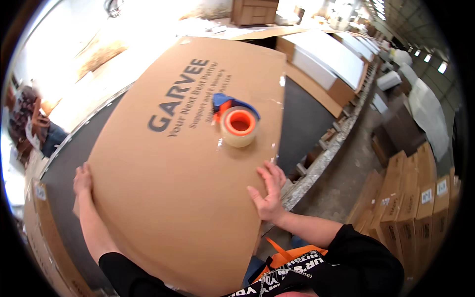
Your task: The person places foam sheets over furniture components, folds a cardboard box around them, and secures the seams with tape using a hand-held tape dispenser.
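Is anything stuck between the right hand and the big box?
No, nothing that shows. The right hand is right at the edge of the box. The tape sits on top, farther from the person, not between them.

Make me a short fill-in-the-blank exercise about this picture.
1. The tape dispenser sits on ____ of the cardboard box.
2. The left hand is at the box's ____ edge, the right hand at the opposite one.
3. The tape roll's core is ____.
4. The person's sleeves are ____.
Missing words: top; left; orange; black.
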{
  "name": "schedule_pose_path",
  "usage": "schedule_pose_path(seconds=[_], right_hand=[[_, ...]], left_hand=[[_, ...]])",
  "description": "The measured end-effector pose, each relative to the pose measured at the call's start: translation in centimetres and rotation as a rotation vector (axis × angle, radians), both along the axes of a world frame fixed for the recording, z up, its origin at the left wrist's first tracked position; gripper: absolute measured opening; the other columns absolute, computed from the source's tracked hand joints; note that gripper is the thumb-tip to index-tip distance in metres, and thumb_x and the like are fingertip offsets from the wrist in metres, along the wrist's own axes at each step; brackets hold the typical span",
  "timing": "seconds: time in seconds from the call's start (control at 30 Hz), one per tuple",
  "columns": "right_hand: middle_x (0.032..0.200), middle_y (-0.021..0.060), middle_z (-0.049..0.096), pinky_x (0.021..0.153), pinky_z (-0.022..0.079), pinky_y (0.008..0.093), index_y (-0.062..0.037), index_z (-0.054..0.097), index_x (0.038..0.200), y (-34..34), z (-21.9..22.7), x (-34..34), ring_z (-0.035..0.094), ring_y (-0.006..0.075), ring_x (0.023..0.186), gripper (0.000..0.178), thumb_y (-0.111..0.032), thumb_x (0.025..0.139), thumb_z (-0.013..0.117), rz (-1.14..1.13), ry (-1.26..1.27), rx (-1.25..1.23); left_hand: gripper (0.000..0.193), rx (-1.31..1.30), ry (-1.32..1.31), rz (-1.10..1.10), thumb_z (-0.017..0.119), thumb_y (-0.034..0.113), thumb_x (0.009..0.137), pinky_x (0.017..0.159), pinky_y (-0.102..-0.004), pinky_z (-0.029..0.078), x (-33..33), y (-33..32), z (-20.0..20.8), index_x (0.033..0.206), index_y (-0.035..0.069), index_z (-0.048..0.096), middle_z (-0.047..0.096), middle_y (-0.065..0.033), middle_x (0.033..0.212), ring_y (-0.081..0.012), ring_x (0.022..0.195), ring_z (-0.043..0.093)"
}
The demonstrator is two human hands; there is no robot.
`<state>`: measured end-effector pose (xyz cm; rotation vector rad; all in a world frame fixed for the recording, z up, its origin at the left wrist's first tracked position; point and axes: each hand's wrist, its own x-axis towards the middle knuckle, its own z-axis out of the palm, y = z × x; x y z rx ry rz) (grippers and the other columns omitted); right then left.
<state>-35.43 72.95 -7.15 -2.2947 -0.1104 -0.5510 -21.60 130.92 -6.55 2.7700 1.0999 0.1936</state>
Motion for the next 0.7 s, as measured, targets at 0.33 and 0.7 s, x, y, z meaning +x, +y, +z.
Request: schedule_pose_path(seconds=[0.33,0.7], right_hand=[[0.144,0.026,0.035,0.112,0.026,0.0482,0.0003,0.044,0.134,-6.1,1.3,-0.7,0.027,0.0426,0.136,0.065,-0.023,0.081,0.073,-0.01,-0.049,0.14],[0.154,0.0327,0.017,0.115,0.028,0.0427,-0.0125,0.046,0.145,-31.9,6.3,-5.8,0.028,0.0444,0.141,0.099,-0.053,0.063,0.084,0.399,0.281,-0.243]], left_hand=[[0.061,-0.16,-0.169,-0.033,0.042,0.064,0.092,0.083,-0.0485,0.046,-9.2,-1.5,-0.4,0.096,0.004,0.055,0.066,-0.0213,0.094,-0.042,0.09,0.061],[0.057,-0.271,-0.481,0.253,0.066,0.053,0.086,0.066,-0.0387,0.047,-37.0,-34.0,-0.3,0.08,-0.002,0.054,0.063,-0.0135,0.077,-0.0225,0.069,0.055]])
